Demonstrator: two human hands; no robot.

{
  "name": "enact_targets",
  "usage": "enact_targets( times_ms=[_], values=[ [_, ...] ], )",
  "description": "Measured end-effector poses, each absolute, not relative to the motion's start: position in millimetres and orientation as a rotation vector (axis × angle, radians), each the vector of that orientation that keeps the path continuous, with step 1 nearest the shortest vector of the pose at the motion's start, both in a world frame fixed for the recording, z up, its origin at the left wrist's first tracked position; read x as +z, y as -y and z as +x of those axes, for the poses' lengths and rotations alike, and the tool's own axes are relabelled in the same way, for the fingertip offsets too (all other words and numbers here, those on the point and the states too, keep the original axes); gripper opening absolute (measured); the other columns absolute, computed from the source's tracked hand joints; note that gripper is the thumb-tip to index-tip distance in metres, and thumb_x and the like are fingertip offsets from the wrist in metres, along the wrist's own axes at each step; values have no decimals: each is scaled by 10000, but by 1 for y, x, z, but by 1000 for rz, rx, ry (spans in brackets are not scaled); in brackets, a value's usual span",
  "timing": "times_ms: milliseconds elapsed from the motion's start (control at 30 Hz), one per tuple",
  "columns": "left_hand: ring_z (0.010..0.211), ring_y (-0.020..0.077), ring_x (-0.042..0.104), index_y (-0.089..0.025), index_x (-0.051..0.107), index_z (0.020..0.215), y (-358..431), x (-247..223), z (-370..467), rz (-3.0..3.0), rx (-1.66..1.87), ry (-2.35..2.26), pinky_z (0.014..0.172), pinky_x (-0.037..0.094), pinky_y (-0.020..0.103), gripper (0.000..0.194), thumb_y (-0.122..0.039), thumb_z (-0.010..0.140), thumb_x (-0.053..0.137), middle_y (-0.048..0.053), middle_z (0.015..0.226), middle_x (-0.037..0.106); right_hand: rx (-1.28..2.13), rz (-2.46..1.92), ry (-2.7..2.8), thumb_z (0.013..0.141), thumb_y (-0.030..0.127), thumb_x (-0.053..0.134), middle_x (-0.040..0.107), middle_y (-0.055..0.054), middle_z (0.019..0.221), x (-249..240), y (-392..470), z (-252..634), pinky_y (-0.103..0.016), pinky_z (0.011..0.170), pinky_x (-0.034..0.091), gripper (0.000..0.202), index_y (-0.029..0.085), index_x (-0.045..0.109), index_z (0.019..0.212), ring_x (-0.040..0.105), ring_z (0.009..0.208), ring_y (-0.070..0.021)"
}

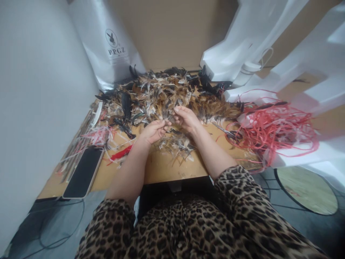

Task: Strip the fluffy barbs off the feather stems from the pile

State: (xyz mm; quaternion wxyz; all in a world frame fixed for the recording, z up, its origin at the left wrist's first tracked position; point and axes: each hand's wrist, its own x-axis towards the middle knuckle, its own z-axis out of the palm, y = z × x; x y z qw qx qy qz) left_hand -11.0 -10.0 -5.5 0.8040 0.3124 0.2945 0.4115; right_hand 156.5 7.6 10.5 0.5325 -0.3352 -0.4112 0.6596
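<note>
A large heap of brown, white and black feathers (153,90) covers the back of the wooden table (164,172). My left hand (155,130) is closed in front of the heap, thumb and fingers pinched. Close beside it, my right hand (185,118) pinches too, its fingertips against the feathers behind. What either pinch holds, if anything, is too small and blurred to make out. Under my hands lies a smaller patch of loose feathers (179,144). Scissors (225,130) rest to the right of my right hand.
A tangle of red and pink ribbon strips (280,126) spreads at the right. At the left lie a phone (84,172), a red strip (121,153) and pink-white strips (98,135). A white printed bag (113,50) and a white bottle (246,72) stand behind. A round stool (307,190) is at lower right.
</note>
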Motion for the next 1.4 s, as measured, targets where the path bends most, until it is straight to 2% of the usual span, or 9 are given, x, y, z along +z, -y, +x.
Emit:
enact_targets(
  times_ms=[233, 433, 567, 667, 833, 933, 1067, 1400],
  values=[
    [547, 1, 497, -112, 618, 737, 9, -2, -13, 592, 994, -606, 430, 357, 58, 21, -99, 730, 603, 34, 757, 603, 1749, -758, 999, 581, 300, 731, 597, 23, 689, 13, -4, 157, -153, 431, 324, 360, 149, 585, 873, 445, 494, -31],
    [537, 2, 497, -109, 625, 776, 9, -4, -13, 616, 946, -581, 422, 355, 58, 63, -88, 718, 609, 31, 739, 602, 1802, -697, 1127, 583, 271, 730, 610, 0, 644, 8, 0, 149, -160, 430, 274, 281, 126, 543, 735, 405, 465, -28],
    [527, 22, 523, -95, 637, 759, 9, -5, -13, 692, 926, -596, 420, 387, 83, 61, -102, 699, 626, 45, 727, 622, 1723, -739, 1094, 567, 285, 737, 503, 49, 516, 9, -2, 153, -164, 434, 265, 296, 139, 499, 665, 384, 458, -34],
    [523, 40, 546, -85, 647, 760, 9, -5, -12, 772, 896, -655, 427, 411, 110, 84, -129, 688, 647, 62, 737, 641, 1652, -753, 1014, 559, 292, 737, 449, 68, 503, 12, -7, 160, -166, 427, 254, 309, 150, 485, 669, 385, 456, -38],
    [598, 78, 606, -72, 659, 804, 9, -3, -8, 906, 946, -827, 454, 423, 128, 199, -196, 652, 695, 106, 838, 670, 1571, -816, 1024, 547, 310, 733, 443, 64, 500, 13, -10, 165, -171, 422, 249, 311, 154, 494, 669, 389, 455, -45],
    [579, 67, 595, -80, 661, 810, 10, -2, -5, 921, 1023, -882, 450, 404, 128, 235, -225, 631, 713, 108, 859, 676, 1514, -904, 1113, 553, 343, 723, 451, 60, 481, 13, -8, 161, -178, 424, 255, 307, 151, 511, 663, 381, 441, -47],
    [527, 44, 557, -81, 657, 756, 10, -3, -5, 932, 1008, -847, 434, 382, 127, 214, -248, 634, 710, 99, 812, 681, 1387, -987, 1231, 570, 374, 703, 462, 57, 469, 13, -3, 153, -185, 442, 259, 300, 140, 526, 638, 369, 434, -43],
    [487, 24, 510, -79, 634, 691, 7, -7, -6, 880, 1002, -838, 431, 364, 121, 175, -226, 633, 711, 64, 685, 654, 1122, -1045, 1388, 619, 337, 623, 530, 32, 590, 9, -3, 145, -208, 565, 352, 225, 129, 550, 658, 429, 539, -63]
  ],
)
